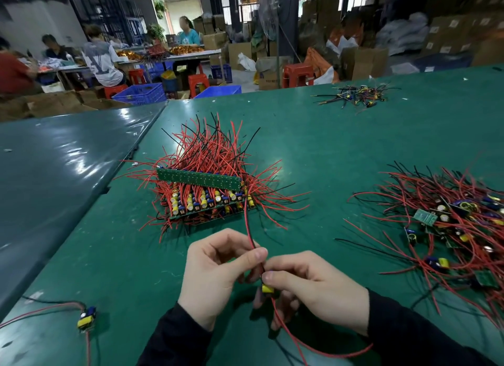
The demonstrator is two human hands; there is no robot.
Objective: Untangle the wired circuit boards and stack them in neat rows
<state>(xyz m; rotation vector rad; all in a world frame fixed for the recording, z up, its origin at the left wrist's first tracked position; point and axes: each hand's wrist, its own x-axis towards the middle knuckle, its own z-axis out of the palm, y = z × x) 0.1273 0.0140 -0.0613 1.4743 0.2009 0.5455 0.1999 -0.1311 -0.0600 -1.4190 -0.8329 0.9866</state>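
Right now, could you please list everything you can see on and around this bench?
Table: one, green mat, under everything.
Stacked boards: one neat pile, green boards with red and black wires, centre.
Tangled boards: one loose heap, red and black wires, right.
Held board: one, yellow part, red and black wires, between both hands.
Lone board: one, yellow and blue, near left edge.
Small parts: one scatter, mixed colours, far right.
Crates: blue, on the floor beyond the table.
Stools: red, by the far benches.
People: several, seated at the back left.
Left hand: pinches the wires.
Right hand: holds the board.
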